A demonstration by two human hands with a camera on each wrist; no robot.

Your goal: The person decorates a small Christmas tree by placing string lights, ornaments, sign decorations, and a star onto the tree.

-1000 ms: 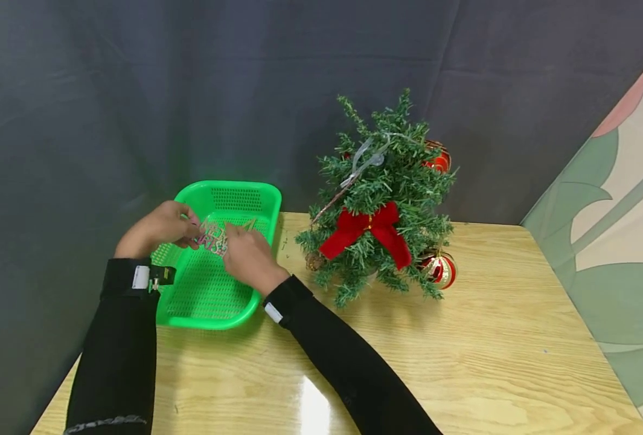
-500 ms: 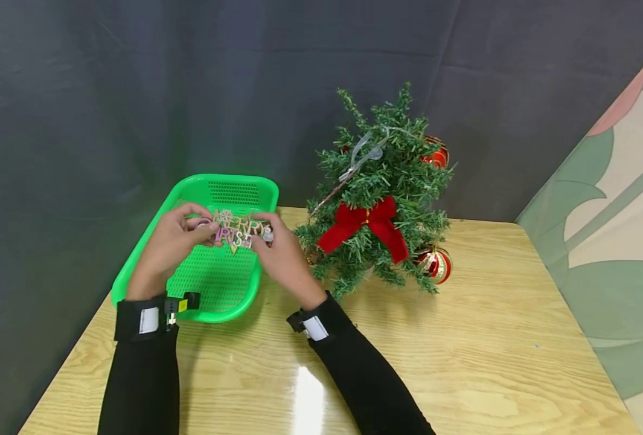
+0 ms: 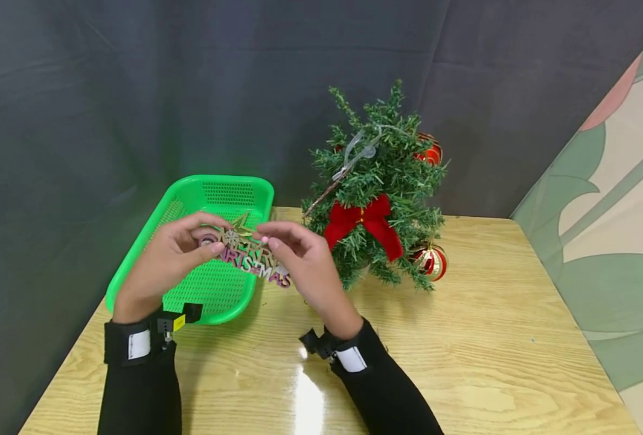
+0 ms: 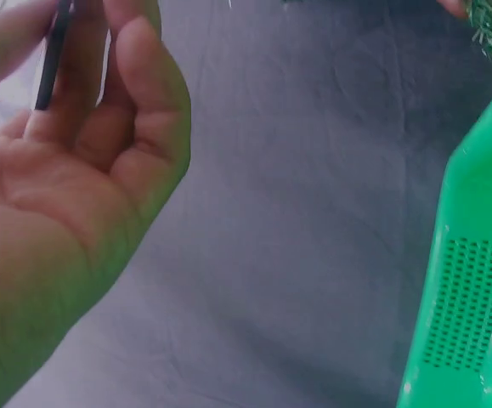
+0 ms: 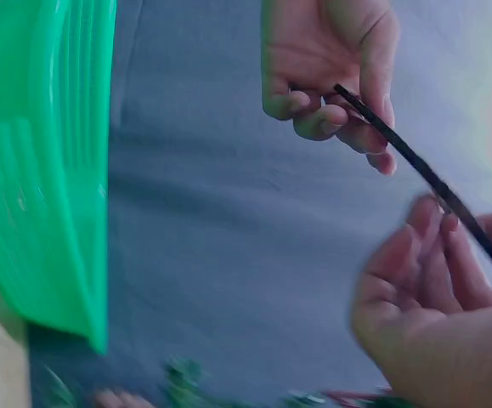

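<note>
Both hands hold a flat "Merry Christmas" letter sign (image 3: 253, 264) above the right side of the green basket (image 3: 212, 284). It has gold, pink and white letters and a snowflake. My left hand (image 3: 163, 260) pinches its left end between thumb and fingers. At its upper right, my right hand (image 3: 313, 266) pinches the edge near a small pink bead. Edge-on in the right wrist view, the sign (image 5: 424, 174) appears as a dark thin strip between the hands. Behind it, a gold pointed piece (image 3: 241, 222) shows, apparently in the basket.
A small green Christmas tree (image 3: 375, 175) stands right of the basket. On it are a red bow (image 3: 361, 219), red baubles (image 3: 431, 261) and a silvery ribbon (image 3: 356, 154). The wooden table (image 3: 479, 338) ends at a dark curtain (image 3: 218, 90).
Both hands lifted the sign out of the basket toward the person and rightward. The sign has tilted, its right end lower, and more of its letters show.
</note>
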